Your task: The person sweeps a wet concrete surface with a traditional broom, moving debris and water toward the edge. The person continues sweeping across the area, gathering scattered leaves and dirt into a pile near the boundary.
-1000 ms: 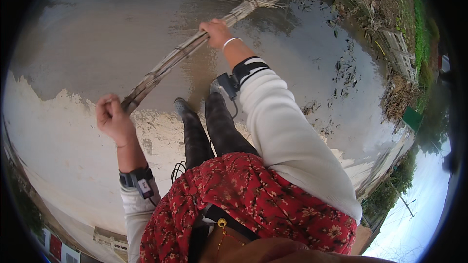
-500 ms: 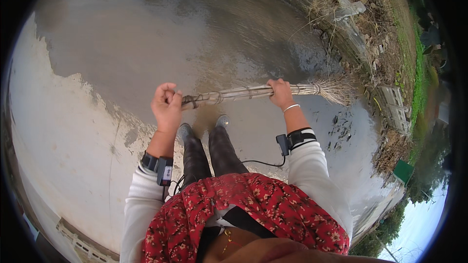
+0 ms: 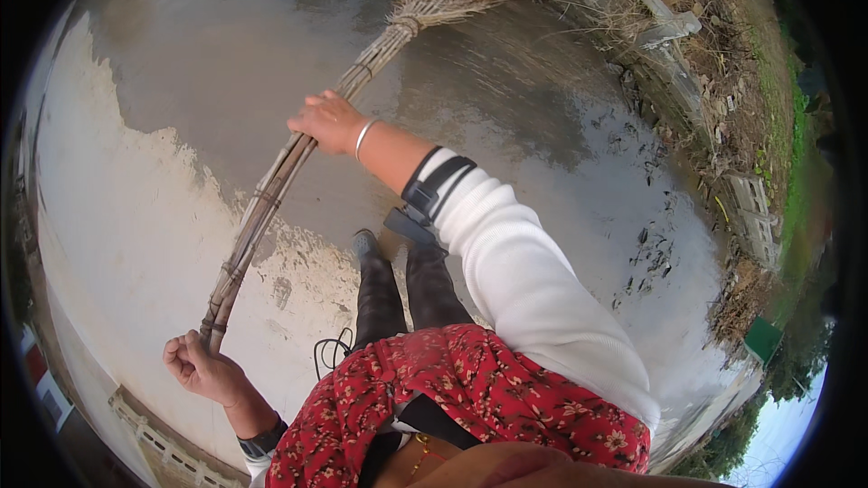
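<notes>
Here the long broom point(image 3: 298, 149) runs slantwise between both hands. The left hand point(image 3: 203, 366) has its fingers curled tight round the butt end of the bundled stick handle, low and close to the body. The right hand point(image 3: 330, 122) wraps its fingers over the handle about halfway up, arm stretched forward. Beyond the right fingers the bristle head point(image 3: 443, 0) lies far out on the wet concrete floor point(image 3: 226, 54), touching it near the weedy kerb point(image 3: 674, 32). To sweep well from this reach, I judge the right fingers should press down and steer while the left fingers act as the pivot. The bristles should stay flat on the wet patch, and the boots point(image 3: 366, 244) planted.
</notes>
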A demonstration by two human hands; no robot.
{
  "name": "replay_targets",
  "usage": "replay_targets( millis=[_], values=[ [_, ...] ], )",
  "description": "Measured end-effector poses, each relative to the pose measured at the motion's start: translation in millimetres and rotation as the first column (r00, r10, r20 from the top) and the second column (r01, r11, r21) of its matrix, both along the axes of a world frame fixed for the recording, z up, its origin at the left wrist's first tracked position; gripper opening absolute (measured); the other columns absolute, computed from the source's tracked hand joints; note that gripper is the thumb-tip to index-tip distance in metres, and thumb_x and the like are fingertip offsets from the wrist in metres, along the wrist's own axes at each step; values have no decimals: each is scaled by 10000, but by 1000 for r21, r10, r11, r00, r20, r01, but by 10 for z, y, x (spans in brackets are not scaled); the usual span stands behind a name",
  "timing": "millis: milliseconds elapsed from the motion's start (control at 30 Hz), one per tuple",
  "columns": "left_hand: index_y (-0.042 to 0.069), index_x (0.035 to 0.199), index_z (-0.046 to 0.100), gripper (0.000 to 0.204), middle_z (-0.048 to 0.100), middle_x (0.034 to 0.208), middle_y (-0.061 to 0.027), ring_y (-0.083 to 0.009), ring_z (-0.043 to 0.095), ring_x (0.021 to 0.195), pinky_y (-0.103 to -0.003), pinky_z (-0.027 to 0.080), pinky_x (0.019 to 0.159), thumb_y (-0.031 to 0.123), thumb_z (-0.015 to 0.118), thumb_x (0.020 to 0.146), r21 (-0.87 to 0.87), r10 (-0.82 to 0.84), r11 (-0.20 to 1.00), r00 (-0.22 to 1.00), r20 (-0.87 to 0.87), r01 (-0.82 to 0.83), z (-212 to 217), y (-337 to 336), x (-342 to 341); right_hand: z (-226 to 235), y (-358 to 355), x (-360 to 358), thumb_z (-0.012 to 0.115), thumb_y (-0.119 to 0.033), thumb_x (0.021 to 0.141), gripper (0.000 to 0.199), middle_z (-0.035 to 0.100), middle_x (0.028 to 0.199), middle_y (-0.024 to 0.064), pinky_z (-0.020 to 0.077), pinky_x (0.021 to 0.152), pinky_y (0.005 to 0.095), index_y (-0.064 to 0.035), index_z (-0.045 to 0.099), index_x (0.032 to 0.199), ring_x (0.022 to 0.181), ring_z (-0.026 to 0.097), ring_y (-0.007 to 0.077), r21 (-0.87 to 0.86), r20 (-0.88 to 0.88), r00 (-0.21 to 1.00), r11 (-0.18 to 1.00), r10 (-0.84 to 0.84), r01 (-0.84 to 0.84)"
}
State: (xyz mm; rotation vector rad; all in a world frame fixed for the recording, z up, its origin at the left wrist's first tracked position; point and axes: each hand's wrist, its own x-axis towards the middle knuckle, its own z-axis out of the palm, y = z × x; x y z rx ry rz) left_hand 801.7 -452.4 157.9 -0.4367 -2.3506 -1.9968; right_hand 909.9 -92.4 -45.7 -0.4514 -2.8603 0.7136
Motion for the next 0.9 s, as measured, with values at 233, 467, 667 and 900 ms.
replay_targets(
  millis=[233, 467, 667, 900],
  values=[
    [22, 964, 581, 97, 376, 673, 90, -15, 302, 622, -170, 309, 621, -39, 635, 912, -49, -202, 979, 959, -200, 196, -566, 1096, 448, -613, 775, 83, 693, -65, 777, 262, 676, 1009, 22, 391, 957, 437, -186, 641, 1004, 1084, 564, 269, -73, 18, 993, 990, -120, 121],
    [66, 866, 663, 76, 326, 614, 104, -15, 286, 578, -191, 285, 548, -5, 688, 860, -137, -547, 829, 837, 5, 542, -1127, 1931, 957, -1375, 179, 2362, 728, -11, 711, 333, 661, 969, 59, 416, 917, 433, -147, 592, 983, 1058, 559, 330, -172, 133, 781, 761, -611, 625],
    [71, 873, 664, 111, 342, 604, 88, -32, 320, 569, -210, 311, 531, -27, 673, 821, -158, -690, 684, 702, 176, 712, -1442, 2202, 1501, -1011, -49, 3673, 730, -7, 697, 354, 655, 916, 91, 424, 863, 450, -152, 607, 995, 1000, 573, 335, 3, 384, 625, 678, -680, 735],
    [39, 1006, 580, 203, 387, 671, 80, -27, 392, 668, -202, 379, 670, -85, 643, 859, 47, -611, 779, 739, 286, 626, -1057, 1447, 952, -390, -539, 3526, 683, -43, 677, 330, 654, 886, 34, 379, 872, 411, -153, 625, 983, 1010, 565, 254, 10, 270, 780, 811, -565, 584]
  ],
)
